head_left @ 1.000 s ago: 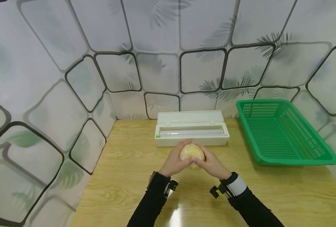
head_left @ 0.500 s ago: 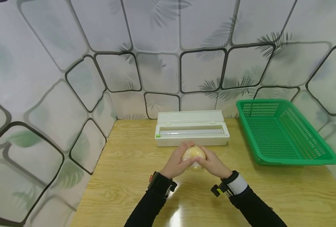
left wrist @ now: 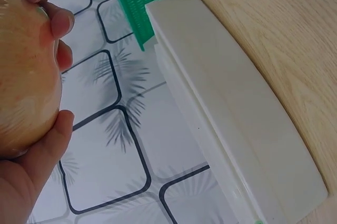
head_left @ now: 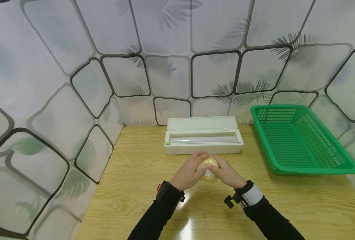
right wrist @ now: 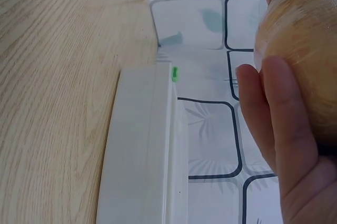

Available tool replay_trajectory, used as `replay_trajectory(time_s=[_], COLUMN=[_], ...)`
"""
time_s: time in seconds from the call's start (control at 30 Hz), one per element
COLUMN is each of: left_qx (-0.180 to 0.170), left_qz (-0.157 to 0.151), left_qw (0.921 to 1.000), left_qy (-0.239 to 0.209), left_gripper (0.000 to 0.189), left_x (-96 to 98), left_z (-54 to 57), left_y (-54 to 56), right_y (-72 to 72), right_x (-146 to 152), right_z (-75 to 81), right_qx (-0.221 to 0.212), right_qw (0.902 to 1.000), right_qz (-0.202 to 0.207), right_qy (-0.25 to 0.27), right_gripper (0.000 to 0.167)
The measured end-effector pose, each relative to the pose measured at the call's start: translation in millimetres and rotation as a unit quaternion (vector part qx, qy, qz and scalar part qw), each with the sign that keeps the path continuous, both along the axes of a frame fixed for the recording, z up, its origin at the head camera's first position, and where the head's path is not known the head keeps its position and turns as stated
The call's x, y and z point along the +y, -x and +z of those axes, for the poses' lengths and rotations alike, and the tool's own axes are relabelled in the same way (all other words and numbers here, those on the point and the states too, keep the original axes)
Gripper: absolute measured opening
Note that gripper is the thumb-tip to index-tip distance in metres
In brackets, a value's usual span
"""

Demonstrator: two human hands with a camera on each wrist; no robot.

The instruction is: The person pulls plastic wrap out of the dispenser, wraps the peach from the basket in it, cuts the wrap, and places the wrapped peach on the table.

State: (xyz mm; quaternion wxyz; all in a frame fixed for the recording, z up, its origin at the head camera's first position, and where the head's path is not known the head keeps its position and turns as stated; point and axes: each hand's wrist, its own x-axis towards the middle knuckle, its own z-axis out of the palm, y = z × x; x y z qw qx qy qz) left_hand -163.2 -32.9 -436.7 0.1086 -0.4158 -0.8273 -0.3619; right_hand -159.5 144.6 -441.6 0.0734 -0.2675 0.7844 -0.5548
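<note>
Between my two hands, over the table just in front of the white box, is a round yellow fruit (head_left: 210, 162) wrapped in clear cling film. My left hand (head_left: 187, 172) holds it from the left, fingers curved over its far top. From the other side my right hand (head_left: 229, 174) grips it, thumb across the near face. Creased, shiny film shows on the fruit (right wrist: 308, 40) in the right wrist view. A faint reddish patch marks the fruit (left wrist: 26, 71) in the left wrist view. Parts of the fruit are hidden behind fingers.
A white cling film dispenser (head_left: 204, 148) with its lid raised stands at the back, a film roll (head_left: 202, 139) inside and a green slider (head_left: 168, 143) at its left. A green plastic basket (head_left: 303, 168) sits at the right. Patterned walls border the wooden table (head_left: 129, 200).
Both hands and the fruit have shifted slightly right. The left hand's fingers have moved farther over the top of the fruit, covering more of it.
</note>
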Motion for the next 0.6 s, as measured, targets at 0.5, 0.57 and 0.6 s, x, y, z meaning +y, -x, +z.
replay_trajectory(time_s=[0.5, 0.57, 0.6], left_qx=[0.061, 0.056, 0.054], left_qz=[0.004, 0.006, 0.007], left_qw=[0.9973, 0.9974, 0.9974], left_qy=[0.04, 0.045, 0.048], left_gripper=[0.049, 0.046, 0.044], left_x=[-2.2, -2.9, -3.3], left_z=[-3.6, -3.4, -3.4], left_y=[-0.6, -1.2, -1.5], right_y=[-4.2, -1.7, -1.0], right_x=[-3, -4, -4], right_z=[4.1, -1.5, -2.8], right_qx=[0.036, 0.025, 0.02], right_qw=[0.9981, 0.998, 0.9979], right_qz=[-0.026, -0.035, -0.037], right_qy=[-0.043, -0.046, -0.049], right_gripper=[0.041, 0.04, 0.041])
